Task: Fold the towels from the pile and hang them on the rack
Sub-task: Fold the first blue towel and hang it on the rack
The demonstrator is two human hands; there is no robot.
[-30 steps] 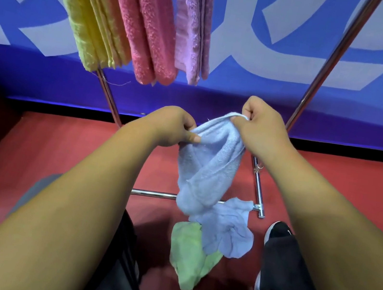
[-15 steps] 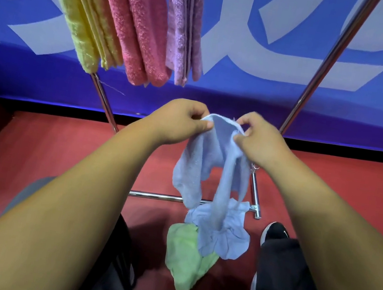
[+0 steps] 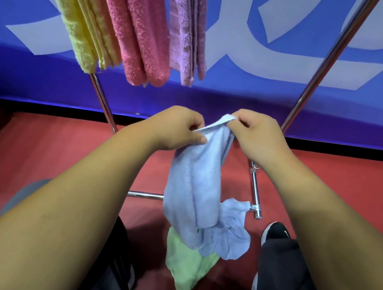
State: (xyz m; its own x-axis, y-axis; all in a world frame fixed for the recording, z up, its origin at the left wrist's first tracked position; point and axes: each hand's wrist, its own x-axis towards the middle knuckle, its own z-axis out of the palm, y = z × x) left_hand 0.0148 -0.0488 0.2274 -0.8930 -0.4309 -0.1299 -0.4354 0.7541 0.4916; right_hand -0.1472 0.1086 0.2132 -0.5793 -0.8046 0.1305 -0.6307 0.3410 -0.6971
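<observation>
Left grip point(image 3: 177, 131) and right grip point(image 3: 256, 136) each pinch the top edge of the blue towel point(image 3: 193, 185), which hangs over the green towel point(image 3: 186, 265) on the floor point(image 3: 58, 148).

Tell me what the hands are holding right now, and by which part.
One light blue towel, by its upper edge: the left hand pinches one end of that edge, the right hand the other. The rest hangs loose.

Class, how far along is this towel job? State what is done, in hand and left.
Done: the yellow towel, pink towel and purple towel hang folded on the rack. In hand: the left hand and right hand pinch the top edge of the blue towel, not yet hung. Left: the green towel on the floor; the crumpled blue cloth beside it may be another towel.
</observation>
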